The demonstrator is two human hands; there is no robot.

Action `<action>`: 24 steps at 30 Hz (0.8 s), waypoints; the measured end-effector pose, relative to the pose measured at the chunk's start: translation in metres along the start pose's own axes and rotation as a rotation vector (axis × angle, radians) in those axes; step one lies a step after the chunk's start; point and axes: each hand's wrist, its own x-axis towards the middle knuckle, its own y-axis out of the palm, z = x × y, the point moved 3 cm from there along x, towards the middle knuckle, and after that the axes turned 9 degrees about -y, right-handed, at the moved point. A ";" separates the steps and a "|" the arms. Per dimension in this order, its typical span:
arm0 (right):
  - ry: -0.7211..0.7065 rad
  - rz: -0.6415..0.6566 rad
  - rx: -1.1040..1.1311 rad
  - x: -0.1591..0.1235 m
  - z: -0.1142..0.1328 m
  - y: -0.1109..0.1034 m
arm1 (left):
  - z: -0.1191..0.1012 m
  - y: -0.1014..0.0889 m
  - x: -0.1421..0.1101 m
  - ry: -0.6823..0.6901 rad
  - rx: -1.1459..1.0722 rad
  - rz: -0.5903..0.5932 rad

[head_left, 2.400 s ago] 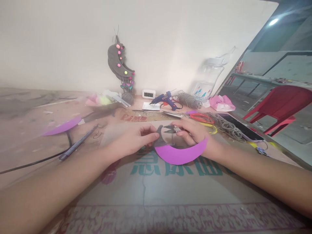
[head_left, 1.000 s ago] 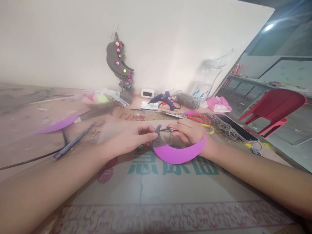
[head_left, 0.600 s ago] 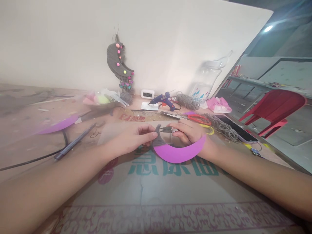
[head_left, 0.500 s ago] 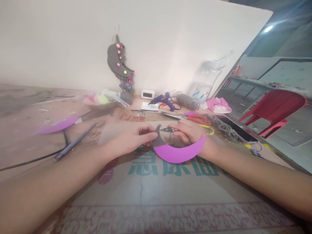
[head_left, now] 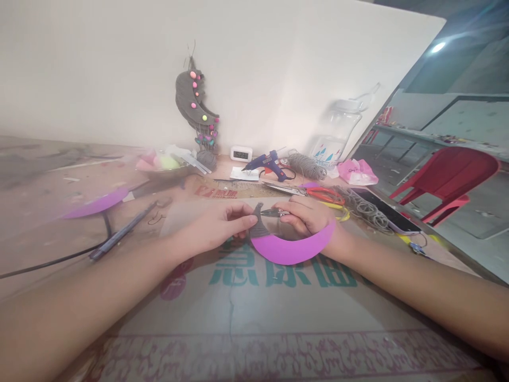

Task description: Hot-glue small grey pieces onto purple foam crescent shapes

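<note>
Between thumb and fingers, my left hand (head_left: 226,225) pinches the left end of a purple card crescent (head_left: 292,251). Grey yarn (head_left: 259,229) is wound around that end up to its tip. My right hand (head_left: 308,215) is closed around a small tool with a dark pointed tip (head_left: 272,213); its handle is mostly hidden in the fingers. The tool points left, and its tip is at or very near the yarn-wrapped end; I cannot tell if they touch. The crescent's bare right end curves up in front of my right wrist.
Behind my hands lie red-handled scissors (head_left: 324,195), a blue glue gun (head_left: 268,163) and a white clock (head_left: 240,154). Grey cord (head_left: 369,211) and a phone (head_left: 392,212) are at right. A pen (head_left: 123,231) lies left. A decorated grey crescent (head_left: 191,101) hangs behind.
</note>
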 end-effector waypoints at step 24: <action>0.048 -0.004 0.016 0.001 0.001 -0.002 | 0.000 -0.001 0.000 -0.012 0.014 0.010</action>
